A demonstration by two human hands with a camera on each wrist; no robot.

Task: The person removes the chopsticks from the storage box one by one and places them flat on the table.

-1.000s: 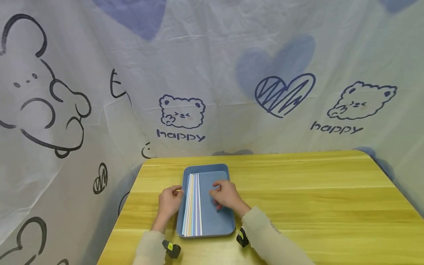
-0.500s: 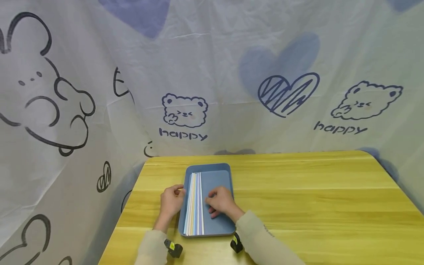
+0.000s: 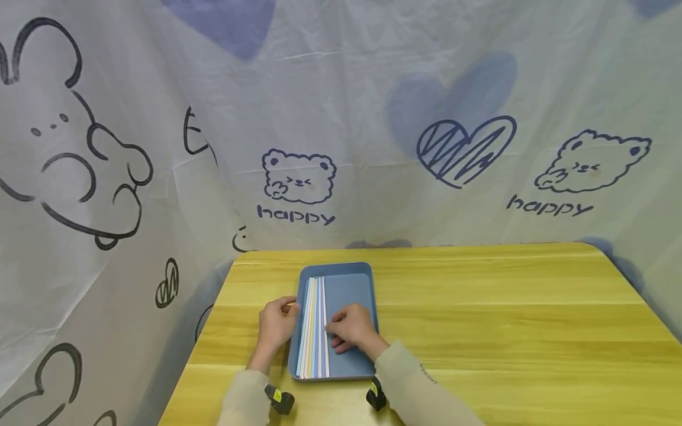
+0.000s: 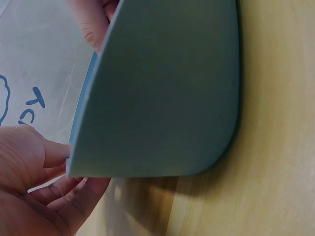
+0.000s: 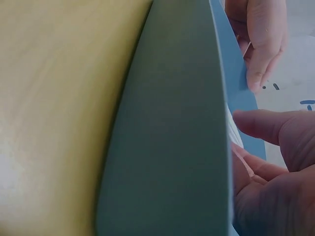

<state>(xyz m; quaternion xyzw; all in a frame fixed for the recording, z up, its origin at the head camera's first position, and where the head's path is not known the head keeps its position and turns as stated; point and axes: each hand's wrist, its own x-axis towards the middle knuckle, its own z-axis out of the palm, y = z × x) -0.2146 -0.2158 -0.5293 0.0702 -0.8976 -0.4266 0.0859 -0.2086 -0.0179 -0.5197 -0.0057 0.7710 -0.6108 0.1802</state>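
A blue rectangular tray (image 3: pixel 347 285) lies on the table, with a row of long thin strips (image 3: pixel 313 331) in white, yellow, blue and purple along its left side. My left hand (image 3: pixel 277 322) pinches the tray's left rim, its thumb on top and fingers outside the wall (image 4: pixel 167 88) in the left wrist view. Over the bare right part of the tray, my right hand (image 3: pixel 353 326) has its fingertips right at the strips' right edge. In the right wrist view its thumb and bent fingers are apart, beside white strips (image 5: pixel 234 130) partly hidden by the tray wall.
The yellow wood-grain table (image 3: pixel 495 325) stretches far to the right of the tray. Behind it and to the left hang white printed sheets (image 3: pixel 367 195). A small black camera sits at each wrist, close to the tray's near edge.
My right hand has moved left and slightly nearer to me across the tray, up to the strips' right edge. The left hand stays at the rim; the view shifted slightly.
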